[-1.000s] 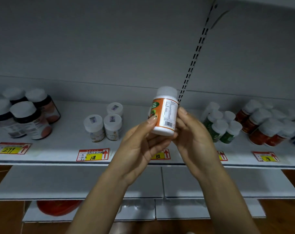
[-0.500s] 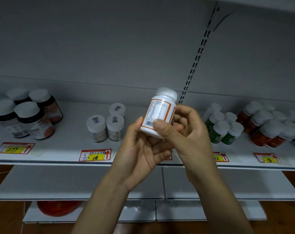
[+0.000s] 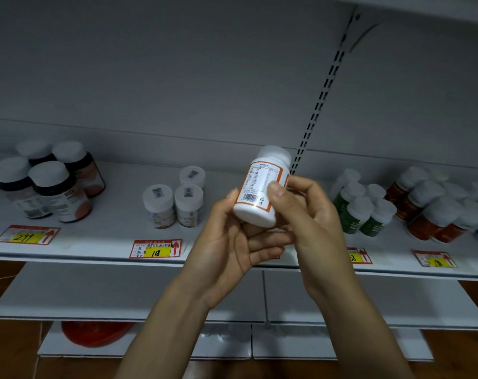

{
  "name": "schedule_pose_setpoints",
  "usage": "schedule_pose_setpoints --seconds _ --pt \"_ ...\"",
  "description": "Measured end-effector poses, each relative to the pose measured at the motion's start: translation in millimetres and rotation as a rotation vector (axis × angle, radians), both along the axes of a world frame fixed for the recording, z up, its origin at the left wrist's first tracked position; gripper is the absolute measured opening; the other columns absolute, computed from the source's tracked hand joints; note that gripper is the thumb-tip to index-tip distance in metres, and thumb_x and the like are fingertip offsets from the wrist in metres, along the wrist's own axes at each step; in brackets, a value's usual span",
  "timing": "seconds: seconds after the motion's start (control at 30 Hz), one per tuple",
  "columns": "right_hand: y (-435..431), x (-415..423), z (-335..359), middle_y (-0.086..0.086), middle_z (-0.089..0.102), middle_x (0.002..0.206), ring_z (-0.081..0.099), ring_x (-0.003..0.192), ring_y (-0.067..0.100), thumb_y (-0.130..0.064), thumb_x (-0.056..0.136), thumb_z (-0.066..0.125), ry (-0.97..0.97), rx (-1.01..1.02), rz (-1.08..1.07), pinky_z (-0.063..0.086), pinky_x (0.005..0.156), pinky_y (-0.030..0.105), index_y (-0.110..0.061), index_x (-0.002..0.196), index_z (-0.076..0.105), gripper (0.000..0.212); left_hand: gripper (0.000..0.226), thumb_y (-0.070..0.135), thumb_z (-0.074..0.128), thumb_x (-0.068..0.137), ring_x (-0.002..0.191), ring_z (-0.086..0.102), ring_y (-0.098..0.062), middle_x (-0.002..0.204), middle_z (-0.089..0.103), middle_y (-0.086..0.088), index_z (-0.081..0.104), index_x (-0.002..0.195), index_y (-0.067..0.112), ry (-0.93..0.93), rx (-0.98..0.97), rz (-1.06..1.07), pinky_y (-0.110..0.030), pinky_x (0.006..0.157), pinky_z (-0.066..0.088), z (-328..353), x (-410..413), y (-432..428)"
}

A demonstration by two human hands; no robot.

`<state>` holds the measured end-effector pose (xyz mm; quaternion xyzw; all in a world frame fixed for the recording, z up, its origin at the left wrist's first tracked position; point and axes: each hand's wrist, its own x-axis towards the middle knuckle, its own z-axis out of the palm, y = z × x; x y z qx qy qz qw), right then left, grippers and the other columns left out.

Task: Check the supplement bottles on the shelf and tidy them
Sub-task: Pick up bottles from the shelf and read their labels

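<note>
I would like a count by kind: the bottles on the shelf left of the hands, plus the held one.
Dark bottles: 4
White jars: 3
Orange-labelled bottle, in left hand and right hand: 1
Total: 8

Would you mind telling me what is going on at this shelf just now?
A person holds a white supplement bottle with an orange-edged label in both hands, in front of the shelf and tilted, its barcode panel facing the camera. The left hand cradles it from below; the right hand grips its side, thumb on the label. The dark bottles, three small white jars, green bottles and red bottles stand on the shelf.
</note>
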<state>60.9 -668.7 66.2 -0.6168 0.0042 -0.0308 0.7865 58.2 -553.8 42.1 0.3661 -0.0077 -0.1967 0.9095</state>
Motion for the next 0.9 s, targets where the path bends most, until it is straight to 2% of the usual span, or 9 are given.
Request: schedule_pose_setpoints --seconds 0.07,0.13,0.23,0.3,0.4,0.47,0.57,0.67,0.9 --pt "-2 2 -2 0.0 0.069 0.078 0.063 0.065 0.008 -0.038 0.072 0.066 0.024 0.015 -0.014 0.049 0.057 0.02 -0.012 0.1 0.063 0.038 0.05 0.049 0.042 0.076 0.051 0.065 -0.016 0.08 0.073 -0.012 0.079 0.083 0.015 -0.011 0.005 -0.011 -0.023 0.053 0.054 1 -2 -1" --pt "-3 3 -4 0.0 0.068 0.077 0.062 0.067 0.009 -0.038 0.076 0.069 0.02 0.029 -0.028 0.049 0.06 0.021 -0.014 0.098 0.064 0.033 0.049 0.047 0.044 0.076 0.051 0.064 -0.015 0.08 0.073 -0.011 0.079 0.084 0.014 0.003 0.01 0.012 -0.022 0.053 0.054 2 -3 -3" --pt "-3 1 -6 -0.004 0.069 0.085 0.065 0.074 0.003 -0.021 0.081 0.071 -0.1 -0.018 -0.144 0.05 0.064 0.015 -0.015 0.101 0.062 0.023 0.039 0.039 0.055 0.07 0.064 0.071 -0.017 0.081 0.074 -0.011 0.072 0.092 0.012 0.015 0.037 0.159 -0.022 0.057 0.057 1 -3 -7" --pt "-2 -4 -7 -0.006 0.067 0.097 0.065 0.087 -0.001 -0.01 0.086 0.068 -0.257 -0.175 -0.251 0.049 0.071 0.012 -0.018 0.105 0.06 0.022 0.034 0.034 0.06 0.071 0.077 0.073 -0.018 0.088 0.075 -0.01 0.069 0.097 0.013 -0.002 0.068 0.258 -0.022 0.064 0.058 2 -2 -6" --pt "3 -12 -17 -0.007 0.062 0.115 0.059 0.109 0.005 -0.02 0.087 0.062 -0.504 -0.531 -0.322 0.046 0.089 0.016 -0.018 0.118 0.058 0.031 0.041 0.026 0.062 0.077 0.084 0.072 -0.016 0.093 0.074 -0.008 0.06 0.113 0.007 -0.02 0.087 0.342 -0.023 0.072 0.058 5 -1 -2" --pt "11 -15 -28 -0.004 0.06 0.124 0.055 0.117 0.007 -0.024 0.086 0.058 -0.59 -0.635 -0.284 0.045 0.097 0.022 -0.017 0.125 0.055 0.04 0.045 0.023 0.064 0.077 0.088 0.071 -0.016 0.096 0.074 -0.007 0.058 0.119 0.007 -0.05 0.125 0.363 -0.023 0.072 0.057 7 -1 -1" --pt "21 -14 -37 -0.003 0.056 0.132 0.05 0.126 0.01 -0.025 0.086 0.056 -0.593 -0.61 -0.209 0.044 0.103 0.033 -0.015 0.128 0.054 0.043 0.041 0.028 0.062 0.079 0.098 0.07 -0.021 0.103 0.073 -0.008 0.06 0.115 0.009 -0.085 0.171 0.437 -0.026 0.079 0.057 6 -1 0" --pt "21 -11 -38 -0.005 0.056 0.133 0.051 0.126 0.012 -0.029 0.087 0.058 -0.513 -0.51 -0.201 0.046 0.102 0.038 -0.017 0.13 0.053 0.045 0.033 0.032 0.051 0.092 0.099 0.07 -0.02 0.104 0.073 -0.008 0.065 0.113 0.01 -0.103 0.235 0.503 -0.025 0.078 0.057 6 -2 3" --pt "16 -7 -35 -0.017 0.061 0.12 0.058 0.115 0.008 -0.036 0.083 0.065 -0.431 -0.418 -0.246 0.048 0.095 0.023 -0.023 0.128 0.053 0.048 0.032 0.019 0.041 0.1 0.1 0.069 -0.009 0.107 0.073 0.003 0.066 0.118 0.013 -0.218 0.327 0.537 -0.018 0.075 0.055 14 -7 -1"
